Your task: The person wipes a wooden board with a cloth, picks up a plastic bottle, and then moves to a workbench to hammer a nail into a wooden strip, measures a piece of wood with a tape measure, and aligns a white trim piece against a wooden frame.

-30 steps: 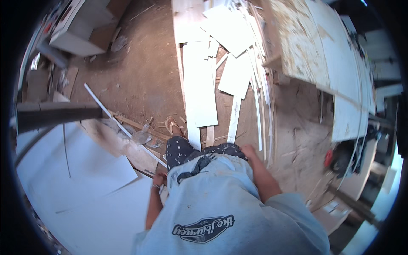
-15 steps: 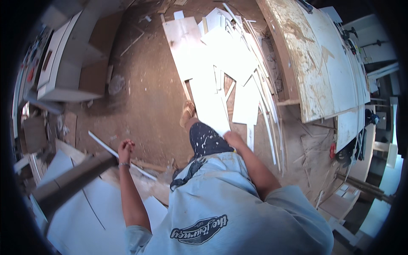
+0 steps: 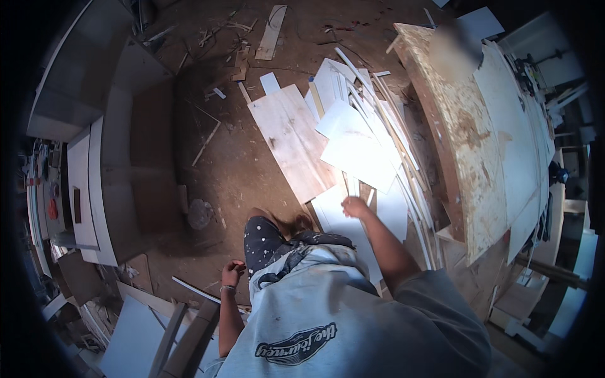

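My left hand (image 3: 233, 274) hangs beside my dark, paint-spotted shorts (image 3: 265, 242), its fingers loosely curled with nothing seen in them. Below it, a thin white strip (image 3: 195, 289) lies on the floor. Ahead of my body, my right hand (image 3: 356, 206) is closed in a loose fist, above a pile of white boards; nothing shows in it. Under and beyond that hand are a white sheet (image 3: 362, 142) and a pale wood-toned board (image 3: 293, 138). The hand looks apart from them.
A large cabinet carcass (image 3: 113, 183) stands on the left. At right is a worktable with a stained wooden top (image 3: 463, 126). Long narrow strips (image 3: 403, 151) lie between pile and table. A crumpled clear plastic bag (image 3: 200, 214) and offcuts litter the brown floor. White panels (image 3: 135, 334) lie lower left.
My body has moved forward along the floor, so the cabinet, pile and table sit lower in view. My right hand has swung forward over the boards; my left has dropped back beside my shorts.
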Motion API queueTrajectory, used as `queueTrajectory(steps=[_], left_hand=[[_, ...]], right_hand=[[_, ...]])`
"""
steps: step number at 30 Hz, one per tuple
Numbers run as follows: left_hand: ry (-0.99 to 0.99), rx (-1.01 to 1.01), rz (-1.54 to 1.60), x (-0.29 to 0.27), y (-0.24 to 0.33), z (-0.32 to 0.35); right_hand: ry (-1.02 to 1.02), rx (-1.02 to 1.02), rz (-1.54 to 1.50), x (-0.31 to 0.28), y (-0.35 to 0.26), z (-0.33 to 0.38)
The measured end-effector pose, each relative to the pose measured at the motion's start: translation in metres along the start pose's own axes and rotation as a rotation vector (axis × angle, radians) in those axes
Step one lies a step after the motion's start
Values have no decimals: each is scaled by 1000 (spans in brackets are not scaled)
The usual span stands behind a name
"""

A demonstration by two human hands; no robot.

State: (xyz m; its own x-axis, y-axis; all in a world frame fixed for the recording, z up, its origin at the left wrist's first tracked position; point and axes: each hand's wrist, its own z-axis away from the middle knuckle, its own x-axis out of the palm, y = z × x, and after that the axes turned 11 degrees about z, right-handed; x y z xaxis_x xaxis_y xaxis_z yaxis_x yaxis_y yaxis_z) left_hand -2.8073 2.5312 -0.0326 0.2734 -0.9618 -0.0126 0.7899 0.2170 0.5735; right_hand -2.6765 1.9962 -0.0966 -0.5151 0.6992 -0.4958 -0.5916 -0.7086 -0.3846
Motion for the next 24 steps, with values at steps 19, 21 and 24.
queueTrajectory(steps=[19, 21, 24], left_hand=[[-208, 378, -241, 34, 712, -467], [-243, 314, -183, 67, 787, -502], [-358, 485, -337, 147, 882, -577]], right_hand=[[-125, 248, -226, -35, -342, -203], [-139, 258, -224, -57, -386, -237], [-153, 216, -154, -81, -426, -298]])
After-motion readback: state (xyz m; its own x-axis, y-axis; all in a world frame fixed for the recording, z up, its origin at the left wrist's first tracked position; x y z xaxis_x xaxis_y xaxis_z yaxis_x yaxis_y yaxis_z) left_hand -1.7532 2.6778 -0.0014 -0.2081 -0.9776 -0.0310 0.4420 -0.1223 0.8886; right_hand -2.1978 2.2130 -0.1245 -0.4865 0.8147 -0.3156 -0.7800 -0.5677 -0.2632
